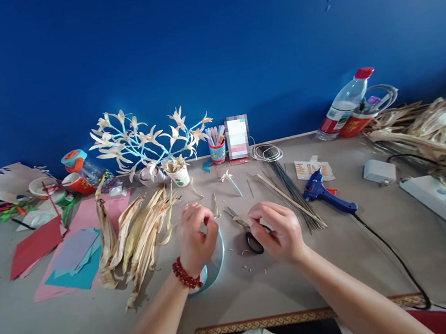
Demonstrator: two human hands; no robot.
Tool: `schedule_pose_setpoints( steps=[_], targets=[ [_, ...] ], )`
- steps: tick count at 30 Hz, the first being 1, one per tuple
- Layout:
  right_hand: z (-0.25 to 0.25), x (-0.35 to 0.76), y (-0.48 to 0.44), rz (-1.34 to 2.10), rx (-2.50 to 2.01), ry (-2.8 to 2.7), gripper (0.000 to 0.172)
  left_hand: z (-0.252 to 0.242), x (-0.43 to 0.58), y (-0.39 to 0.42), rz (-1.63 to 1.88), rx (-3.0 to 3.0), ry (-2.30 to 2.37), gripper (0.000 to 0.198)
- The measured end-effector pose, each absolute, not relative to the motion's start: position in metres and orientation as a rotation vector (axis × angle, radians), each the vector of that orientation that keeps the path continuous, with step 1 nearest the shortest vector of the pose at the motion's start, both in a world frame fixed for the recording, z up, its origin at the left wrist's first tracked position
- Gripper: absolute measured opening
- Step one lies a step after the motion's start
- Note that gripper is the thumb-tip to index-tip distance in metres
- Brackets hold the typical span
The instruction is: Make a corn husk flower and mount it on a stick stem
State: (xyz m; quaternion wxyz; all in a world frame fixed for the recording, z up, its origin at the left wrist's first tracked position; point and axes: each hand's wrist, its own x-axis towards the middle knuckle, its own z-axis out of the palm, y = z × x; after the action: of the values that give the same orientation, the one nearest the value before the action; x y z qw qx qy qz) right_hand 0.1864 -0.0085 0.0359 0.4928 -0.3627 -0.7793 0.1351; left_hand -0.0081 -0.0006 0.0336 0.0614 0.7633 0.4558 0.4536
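Observation:
Both hands are over the middle of the table, fingers curled in and backs turned towards me. My left hand (196,232) is closed, above a roll of light-blue tape (222,257) that it partly covers. Thumb and bent fingers of my right hand (278,229) meet in a pinch beside scissors (255,242) with black handles. What either hand holds, if anything, is too hidden to name. Dried corn husks (145,236) lie left of my left hand. Beyond the hands rests a single husk flower (231,181) on a blue stem.
Husk flowers (151,139) stand in a paper cup (177,175) at the back. Rightward are thin wires (295,195), a blue glue gun (328,192) with its cord, a tilted bottle (338,109) and a husk heap (433,133). Coloured paper (72,258) covers the left side.

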Motion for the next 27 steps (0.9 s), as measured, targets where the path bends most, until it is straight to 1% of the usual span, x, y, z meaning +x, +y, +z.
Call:
schedule_pose_setpoints(
  steps=[5, 9, 12, 18, 25, 27],
  targets=[
    [0.035, 0.183, -0.009, 0.39, -0.896, -1.936, 0.014, 0.04, -0.001, -0.009, 1.248, 2.36, 1.209, 0.007],
    [0.033, 0.179, -0.008, 0.389, -0.901, -1.958, 0.012, 0.039, 0.003, -0.012, 1.259, 2.37, 1.203, 0.014],
    [0.033, 0.177, -0.008, 0.421, -0.907, -1.975, 0.008, 0.037, 0.002, -0.012, 1.252, 2.372, 1.189, 0.015],
    [0.031, 0.175, -0.009, 0.389, -0.953, -1.983, 0.014, 0.035, 0.005, -0.015, 1.243, 2.376, 1.198, 0.017],
    [0.034, 0.194, 0.004, 0.25, -1.15, -1.868, 0.013, 0.036, 0.003, -0.014, 1.336, 2.313, 1.256, 0.019],
    [0.036, 0.198, 0.006, 0.282, -1.125, -1.823, 0.01, 0.036, 0.002, -0.014, 1.347, 2.306, 1.25, 0.018]
  ],
)
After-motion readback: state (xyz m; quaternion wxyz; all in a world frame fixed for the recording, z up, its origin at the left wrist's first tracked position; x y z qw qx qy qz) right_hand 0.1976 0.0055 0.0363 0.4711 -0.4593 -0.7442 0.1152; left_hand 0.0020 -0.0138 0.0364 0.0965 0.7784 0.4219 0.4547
